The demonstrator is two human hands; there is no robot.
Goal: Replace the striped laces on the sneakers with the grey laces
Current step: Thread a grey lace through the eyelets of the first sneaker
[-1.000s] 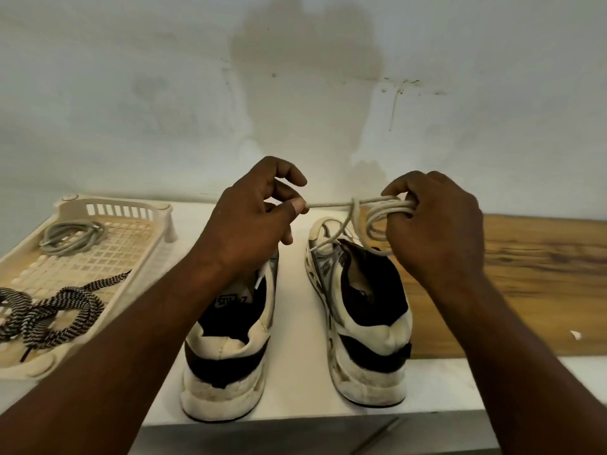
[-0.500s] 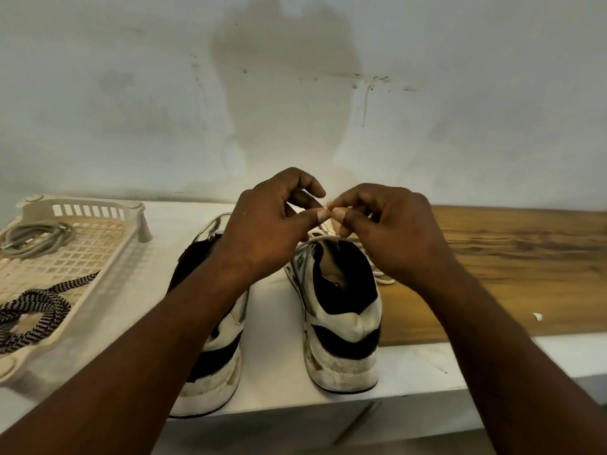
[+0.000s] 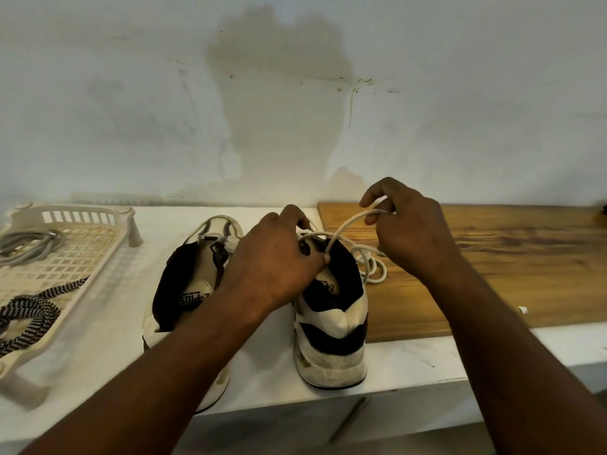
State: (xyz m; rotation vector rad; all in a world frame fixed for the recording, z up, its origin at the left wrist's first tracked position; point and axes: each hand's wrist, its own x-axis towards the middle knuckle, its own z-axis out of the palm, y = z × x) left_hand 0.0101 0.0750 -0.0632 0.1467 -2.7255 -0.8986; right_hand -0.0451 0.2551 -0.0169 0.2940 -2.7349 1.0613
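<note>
1. A pale lace (image 3: 345,226) rises from the right shoe (image 3: 338,326) to the right hand (image 3: 410,234), whose curled fingers hold it up; its slack coils on the board (image 3: 492,264) just beside the shoe.
2. The left hand (image 3: 272,267) lies over that shoe's tongue, fingers curled, pinching the lace.
3. Both shoes stand mid-table (image 3: 410,359), heels toward the front edge, with the left shoe (image 3: 184,280) alongside.
4. At the table's left end, a basket (image 3: 78,210) holds a grey lace (image 3: 29,246) and a striped lace (image 3: 29,310).

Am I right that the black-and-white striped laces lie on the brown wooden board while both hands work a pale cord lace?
No: the head view shows the black-and-white striped laces in the cream plastic basket, not on the brown wooden board. The left hand and right hand do work the pale cord lace.
</note>
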